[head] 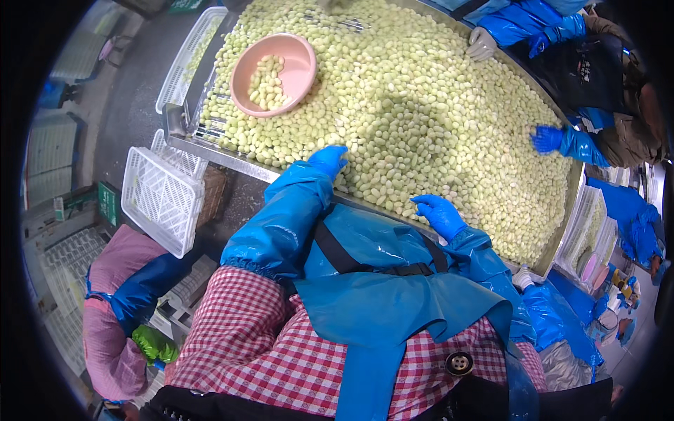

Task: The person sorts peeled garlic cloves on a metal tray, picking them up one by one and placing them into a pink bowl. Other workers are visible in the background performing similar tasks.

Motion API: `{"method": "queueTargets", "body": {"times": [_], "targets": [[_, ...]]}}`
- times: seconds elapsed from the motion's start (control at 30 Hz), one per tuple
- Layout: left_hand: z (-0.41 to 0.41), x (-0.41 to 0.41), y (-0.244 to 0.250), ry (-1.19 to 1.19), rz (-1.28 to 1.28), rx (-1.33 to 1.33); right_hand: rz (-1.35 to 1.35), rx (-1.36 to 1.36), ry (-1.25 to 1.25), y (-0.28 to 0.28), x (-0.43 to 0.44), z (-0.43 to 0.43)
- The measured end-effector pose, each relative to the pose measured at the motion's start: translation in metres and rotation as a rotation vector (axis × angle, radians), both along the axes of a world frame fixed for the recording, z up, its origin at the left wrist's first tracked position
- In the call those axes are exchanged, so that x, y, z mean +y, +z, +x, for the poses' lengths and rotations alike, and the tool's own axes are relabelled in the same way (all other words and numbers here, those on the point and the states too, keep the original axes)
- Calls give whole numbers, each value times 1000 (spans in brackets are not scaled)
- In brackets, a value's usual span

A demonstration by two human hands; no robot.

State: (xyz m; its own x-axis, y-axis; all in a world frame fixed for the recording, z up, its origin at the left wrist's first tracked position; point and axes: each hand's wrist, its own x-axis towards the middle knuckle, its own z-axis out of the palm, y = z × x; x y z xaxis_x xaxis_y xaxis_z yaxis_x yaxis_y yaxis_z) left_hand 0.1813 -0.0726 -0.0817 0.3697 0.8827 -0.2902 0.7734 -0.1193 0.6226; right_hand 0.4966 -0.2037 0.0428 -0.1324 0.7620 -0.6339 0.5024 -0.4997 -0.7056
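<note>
A large metal sorting table (pixel 247 165) is heaped with small pale green oval fruits (pixel 410 142), which look like peeled grapes. My left hand (pixel 329 159), in a blue glove, rests on the fruits by the near edge; its fingertips are partly hidden, so whether it grips a fruit cannot be told. Farther right, my right hand (pixel 439 214), also gloved in blue, is over the near edge with its fingers apart and nothing seen in them. Beyond my left hand, a pink plastic bowl (pixel 303 63) sits on the fruits with a small pile of them inside.
Across the table are a co-worker's pale glove (pixel 481 44) and another person's blue glove (pixel 546 139). Another pale-gloved hand (pixel 523 278) is at the near right corner. White plastic crates (pixel 163 197) stand left; more trays (pixel 582 237) stand right. A person in pink (pixel 113 316) is at lower left.
</note>
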Motion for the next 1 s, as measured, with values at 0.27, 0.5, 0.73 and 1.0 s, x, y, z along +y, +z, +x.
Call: {"method": "queueTargets", "body": {"times": [0.27, 0.5, 0.73, 1.0], "targets": [[16, 12, 4, 363, -752, -100, 18, 18, -5, -7, 0, 7], [-36, 72, 140, 810, -386, -1120, -36, 21, -62, -14, 2, 12], [-45, 79, 131, 587, 401, -395, 27, -197, -56, -44, -7, 37], [15, -9, 1, 525, -276, 91, -109, 258, -561, -139, -55, 92]]}}
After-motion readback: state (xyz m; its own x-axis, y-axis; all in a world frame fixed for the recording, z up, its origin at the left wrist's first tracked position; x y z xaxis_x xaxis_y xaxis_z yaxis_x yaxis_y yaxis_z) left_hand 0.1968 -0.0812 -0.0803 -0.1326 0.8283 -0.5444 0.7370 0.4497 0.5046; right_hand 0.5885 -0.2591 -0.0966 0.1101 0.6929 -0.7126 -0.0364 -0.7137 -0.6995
